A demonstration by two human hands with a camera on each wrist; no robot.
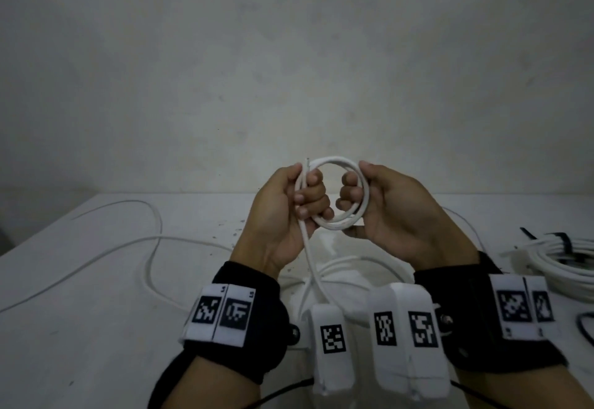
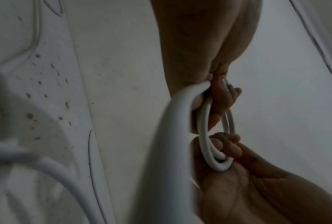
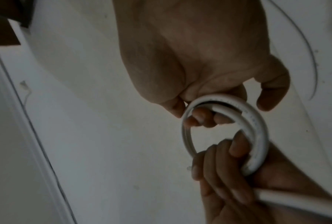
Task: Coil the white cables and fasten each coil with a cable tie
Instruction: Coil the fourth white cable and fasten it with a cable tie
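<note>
Two loops of white cable (image 1: pixel 334 193) form a small coil at centre frame, above the table (image 1: pixel 96 328). The left hand (image 1: pixel 286 209) and right hand (image 1: pixel 382 209) curl around opposite sides. It looks light but springy, so grip where turns overlap.

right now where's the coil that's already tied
In the head view the tied coil lies on the table at the far right edge, beyond the right hand, a black cable tie round it.

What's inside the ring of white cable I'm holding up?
Curled fingers of the left hand and right hand poke through the coil; the wall shows between them.
</note>
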